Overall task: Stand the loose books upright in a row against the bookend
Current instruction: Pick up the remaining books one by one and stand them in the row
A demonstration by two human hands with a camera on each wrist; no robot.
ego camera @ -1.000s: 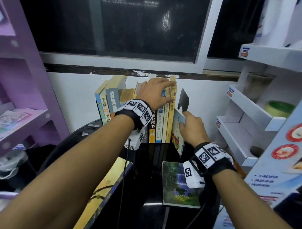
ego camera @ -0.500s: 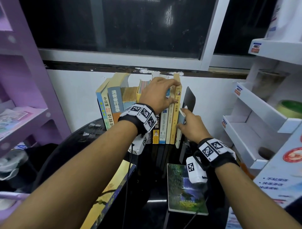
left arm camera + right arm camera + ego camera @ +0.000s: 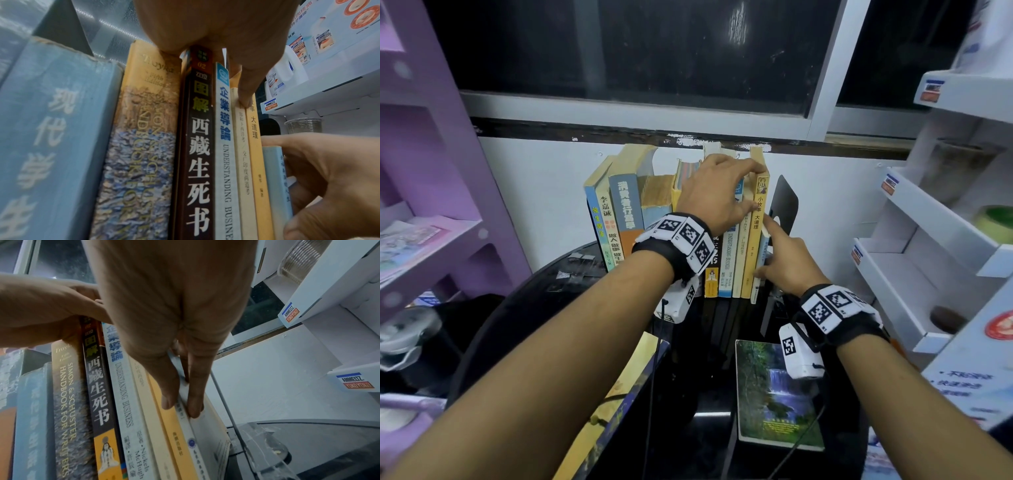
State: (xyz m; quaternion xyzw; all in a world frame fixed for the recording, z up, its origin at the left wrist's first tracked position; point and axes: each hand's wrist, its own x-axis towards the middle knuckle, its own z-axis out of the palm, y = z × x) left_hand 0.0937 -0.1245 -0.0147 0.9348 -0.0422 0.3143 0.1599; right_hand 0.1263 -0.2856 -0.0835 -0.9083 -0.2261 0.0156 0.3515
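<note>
On the shiny black round surface [image 3: 571,308], a row of upright books [image 3: 726,253] stands at twelve o'clock. The left hand [image 3: 717,195] grips their tops so they stay up. The right hand [image 3: 787,260] pinches a thin pale-blue book [image 3: 186,421], tucking it beside the black metal bookend [image 3: 786,202]. Two books lie flat at six o'clock.

The left hand [image 3: 717,195] covered the upper spines of the books under its grip, and the bookend [image 3: 786,205] showed only partly behind the right hand [image 3: 787,263]. Beside that grip, the thin pale-blue book [image 3: 275,186] carried lettering too blurred to read. The yellow book [image 3: 616,404] lying on the surface was cut off by the left forearm.
</note>
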